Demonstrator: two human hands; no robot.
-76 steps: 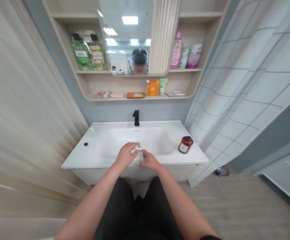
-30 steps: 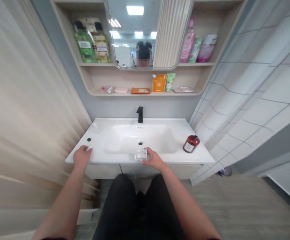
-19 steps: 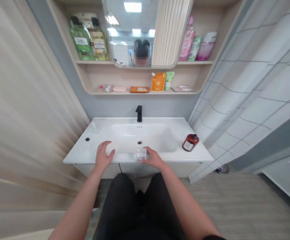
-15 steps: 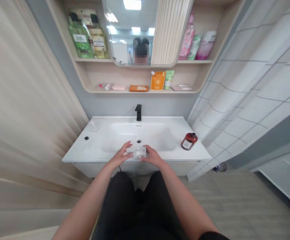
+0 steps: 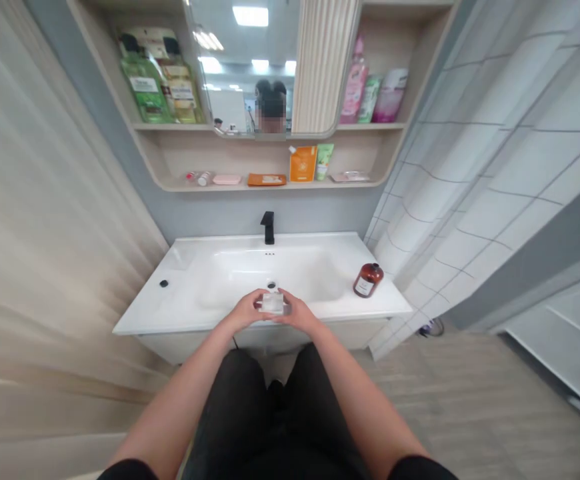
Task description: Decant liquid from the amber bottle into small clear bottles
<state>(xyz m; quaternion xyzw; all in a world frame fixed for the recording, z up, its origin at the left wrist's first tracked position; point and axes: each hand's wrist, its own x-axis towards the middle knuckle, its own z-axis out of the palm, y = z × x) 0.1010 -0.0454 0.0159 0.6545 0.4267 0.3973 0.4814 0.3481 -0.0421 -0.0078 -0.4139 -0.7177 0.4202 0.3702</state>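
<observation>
I see left hand [image 5: 243,311] come in from basin [image 5: 250,267], now meeting right hand [image 5: 300,312] on small clear container [image 5: 273,303]. Container held between both palms, near front of basin, just below drain [image 5: 271,285]; can't tell if it touches sink. Fingers of both hands curled round its sides, pressed toward each other, no pinch. Forearms [image 5: 180,393] angled inward. Amber bottle [image 5: 365,280] stands well off to right.

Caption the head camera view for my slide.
Left hand and right hand hold a clear container over a white basin.
</observation>
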